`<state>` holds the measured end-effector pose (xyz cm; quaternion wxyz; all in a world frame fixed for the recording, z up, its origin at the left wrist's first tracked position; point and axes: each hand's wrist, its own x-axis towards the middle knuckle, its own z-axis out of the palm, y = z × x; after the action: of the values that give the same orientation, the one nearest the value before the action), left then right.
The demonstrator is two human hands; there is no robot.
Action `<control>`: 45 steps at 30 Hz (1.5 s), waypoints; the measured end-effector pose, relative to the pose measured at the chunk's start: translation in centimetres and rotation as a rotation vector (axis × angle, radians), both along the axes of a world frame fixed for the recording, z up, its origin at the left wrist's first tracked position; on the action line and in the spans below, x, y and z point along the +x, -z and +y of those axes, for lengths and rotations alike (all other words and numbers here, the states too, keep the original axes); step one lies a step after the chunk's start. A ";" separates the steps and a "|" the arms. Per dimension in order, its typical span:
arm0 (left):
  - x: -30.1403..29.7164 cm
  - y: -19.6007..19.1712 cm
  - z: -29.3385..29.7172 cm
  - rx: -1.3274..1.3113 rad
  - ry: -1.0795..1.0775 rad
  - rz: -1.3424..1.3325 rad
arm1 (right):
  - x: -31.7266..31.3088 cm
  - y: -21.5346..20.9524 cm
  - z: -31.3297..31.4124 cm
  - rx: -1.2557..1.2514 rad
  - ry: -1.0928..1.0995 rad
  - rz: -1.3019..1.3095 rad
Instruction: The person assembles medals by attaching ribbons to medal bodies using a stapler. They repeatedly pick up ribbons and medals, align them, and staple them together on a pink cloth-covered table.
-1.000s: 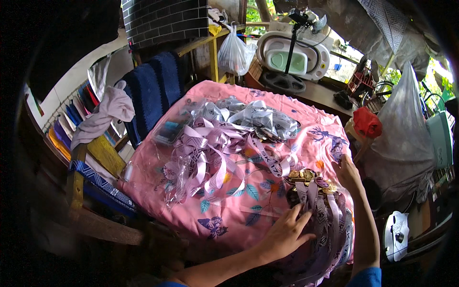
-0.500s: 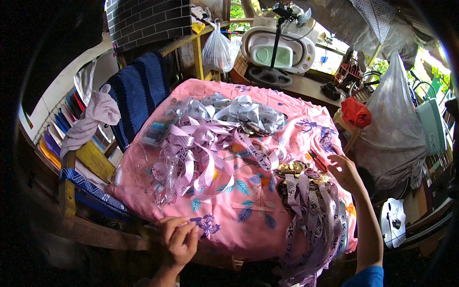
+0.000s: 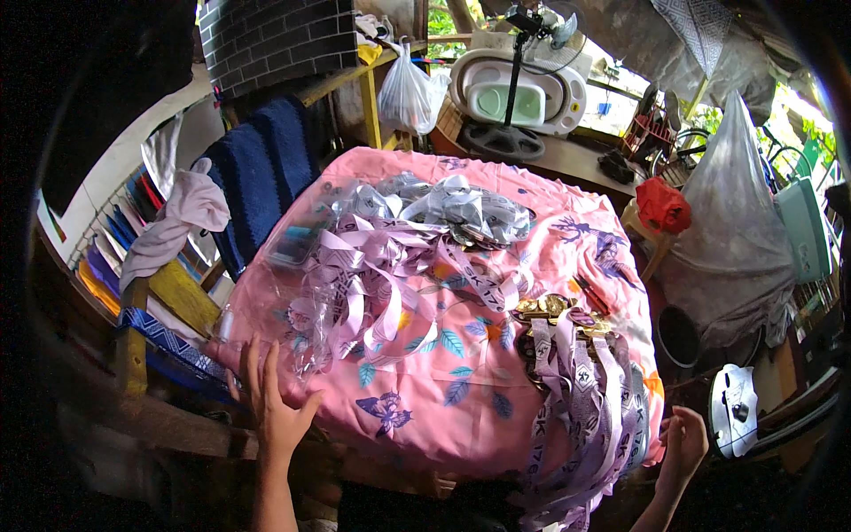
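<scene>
The left hand [image 3: 270,403] lies open, fingers spread flat on the near-left edge of the pink cloth [image 3: 425,390] covering the worktop, just beside a tangled heap of lilac ribbons [image 3: 381,284]. The right hand [image 3: 683,443] is half-curled at the near-right corner, touching the hanging ends of a neat bundle of lilac ribbons [image 3: 581,399]; I cannot tell if it grips them. That bundle runs lengthwise from the gold medals [image 3: 545,309] at its far end toward the person, tails spilling over the edge. Smoothing the cloth goes best with the palm kept flat, pulling outward evenly so neither pile shifts
</scene>
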<state>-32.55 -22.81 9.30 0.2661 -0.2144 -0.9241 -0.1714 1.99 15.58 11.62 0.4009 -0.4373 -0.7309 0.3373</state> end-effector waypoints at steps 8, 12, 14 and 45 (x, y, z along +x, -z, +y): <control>-3.7 -1.6 -1.7 0.190 0.086 0.147 | 3.2 1.3 -2.0 0.087 0.071 0.025; -5.3 -5.1 -1.5 1.015 0.173 0.060 | 1.9 0.3 -2.7 0.147 0.061 0.034; -5.5 -7.6 -1.8 1.131 0.342 -0.076 | 0.7 -0.1 -3.4 0.133 0.042 0.058; -0.2 -2.5 2.0 1.806 0.978 -0.994 | -25.4 0.1 -15.3 -0.615 -0.844 0.626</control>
<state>-32.71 -20.78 11.76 -0.1677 -0.1901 -0.2834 -0.9249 -23.40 0.33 11.57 0.2837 -0.0858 -0.5576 0.7754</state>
